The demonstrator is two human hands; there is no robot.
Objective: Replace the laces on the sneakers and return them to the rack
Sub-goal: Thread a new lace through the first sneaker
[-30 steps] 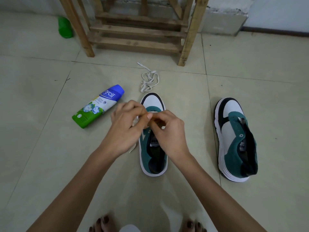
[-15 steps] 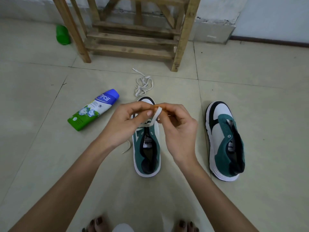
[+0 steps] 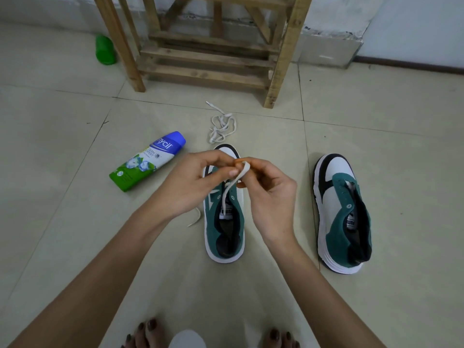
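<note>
Two green, white and black sneakers stand on the tiled floor, toes pointing away. Over the left sneaker (image 3: 224, 229) my left hand (image 3: 195, 182) and my right hand (image 3: 268, 189) meet, both pinching a cream lace (image 3: 232, 185) that runs down into the shoe's eyelets. Its other end (image 3: 194, 219) trails on the floor left of the shoe. The right sneaker (image 3: 342, 212) stands unlaced, apart from my hands. A second loose lace (image 3: 222, 126) lies bunched on the floor beyond the left shoe's toe.
A wooden rack (image 3: 211, 43) stands against the wall ahead. A green and blue powder bottle (image 3: 148, 160) lies on the floor to the left. A green bottle (image 3: 105, 50) sits by the rack's left leg. My bare toes (image 3: 148, 330) show at the bottom.
My hands have lifted from the shoe's tongue and drawn a length of lace up out of the eyelets. The view has tilted up, showing more of the rack.
</note>
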